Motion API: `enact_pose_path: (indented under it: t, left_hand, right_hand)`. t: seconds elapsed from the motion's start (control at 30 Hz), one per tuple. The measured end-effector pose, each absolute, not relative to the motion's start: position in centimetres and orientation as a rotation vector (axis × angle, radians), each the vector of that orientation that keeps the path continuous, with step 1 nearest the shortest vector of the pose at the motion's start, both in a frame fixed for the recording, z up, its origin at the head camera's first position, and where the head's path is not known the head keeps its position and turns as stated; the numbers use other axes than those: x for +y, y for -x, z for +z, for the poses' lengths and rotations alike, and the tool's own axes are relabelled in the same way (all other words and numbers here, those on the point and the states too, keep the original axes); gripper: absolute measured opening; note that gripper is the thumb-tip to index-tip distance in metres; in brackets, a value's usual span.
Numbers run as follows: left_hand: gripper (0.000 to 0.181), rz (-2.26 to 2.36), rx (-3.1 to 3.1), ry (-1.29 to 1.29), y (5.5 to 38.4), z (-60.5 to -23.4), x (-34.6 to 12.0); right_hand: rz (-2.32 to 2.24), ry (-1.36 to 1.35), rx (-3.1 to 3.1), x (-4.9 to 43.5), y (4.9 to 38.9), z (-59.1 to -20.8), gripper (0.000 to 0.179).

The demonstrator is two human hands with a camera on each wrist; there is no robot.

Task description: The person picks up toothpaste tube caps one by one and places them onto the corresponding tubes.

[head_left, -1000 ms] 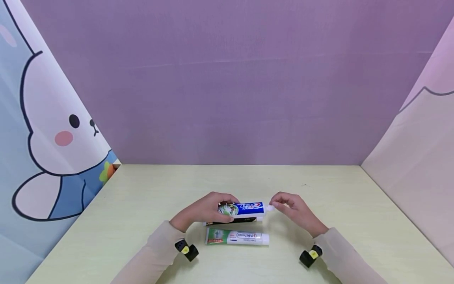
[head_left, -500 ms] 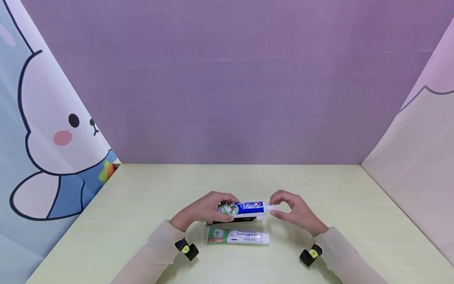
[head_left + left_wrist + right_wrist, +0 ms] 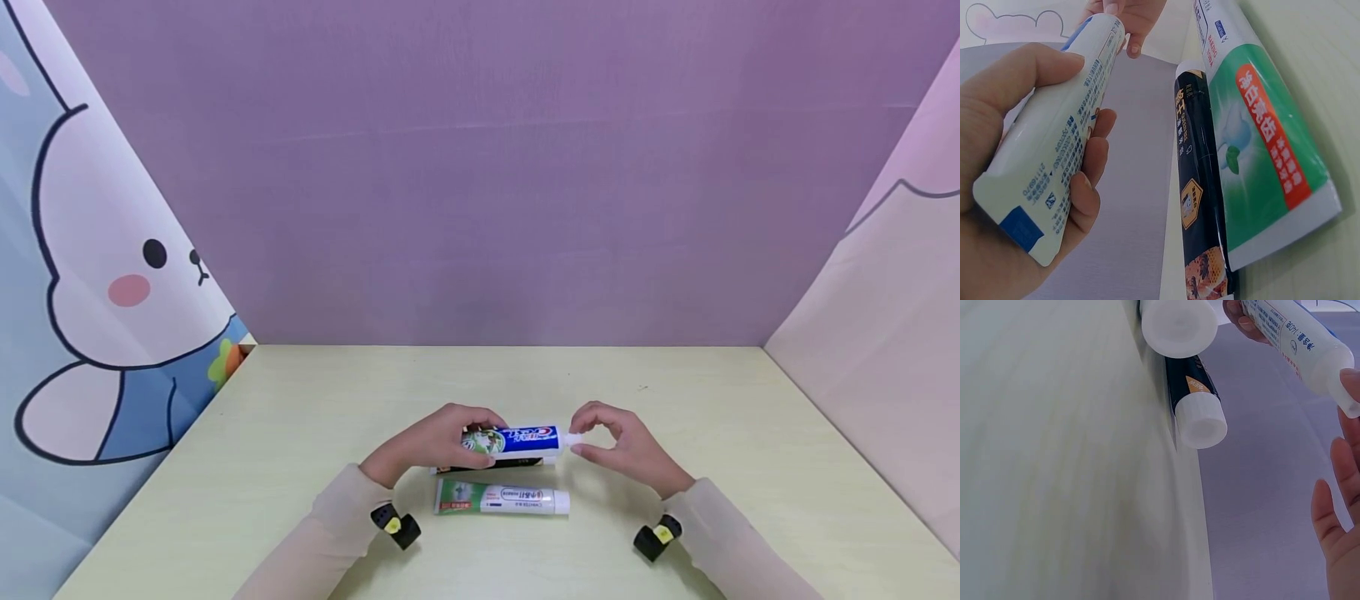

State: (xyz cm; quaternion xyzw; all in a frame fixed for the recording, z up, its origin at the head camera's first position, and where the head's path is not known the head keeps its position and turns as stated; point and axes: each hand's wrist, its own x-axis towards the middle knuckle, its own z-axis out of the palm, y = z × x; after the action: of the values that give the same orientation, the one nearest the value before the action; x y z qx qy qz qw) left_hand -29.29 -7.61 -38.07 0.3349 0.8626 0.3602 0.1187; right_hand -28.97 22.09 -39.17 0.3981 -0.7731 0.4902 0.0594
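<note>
My left hand grips a blue and white toothpaste tube around its body, with the thumb on the near side. The tube lies level, raised above the table, its white cap pointing right. On that cap, the thumb and fingertips of my right hand pinch from either side. Behind the held tube, partly covered by it in the head view, lies a black toothpaste tube with a white cap. Closer to me is a green and white toothpaste tube, also with its cap to the right.
The pale wooden table ends at a purple backdrop. A cartoon-printed sheet stands on the left, and a light panel on the right. Both wrists wear small black cameras.
My right thumb has moved down to the near side of the cap, leaving a wider gap between thumb and forefinger. The left hand and the tubes stay in place.
</note>
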Motion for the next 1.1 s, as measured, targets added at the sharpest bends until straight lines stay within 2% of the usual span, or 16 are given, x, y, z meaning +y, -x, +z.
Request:
enact_pose_path:
  t: [0.33,0.7,1.1]
  left_hand:
    - [0.04,1.068,2.516,-0.98,29.2,-38.1,-7.6]
    - [0.039,1.078,2.507,-0.99,29.2,-38.2,-7.7]
    - [0.04,1.081,2.49,-1.001,29.2,-38.3,-7.6]
  right_hand:
    - [1.44,-1.128,-2.404,22.6,30.4,-41.5,0.019]
    - [1.449,-1.117,-2.412,22.7,30.3,-41.5,0.008]
    - [1.434,-1.158,-2.406,22.9,30.6,-41.8,0.015]
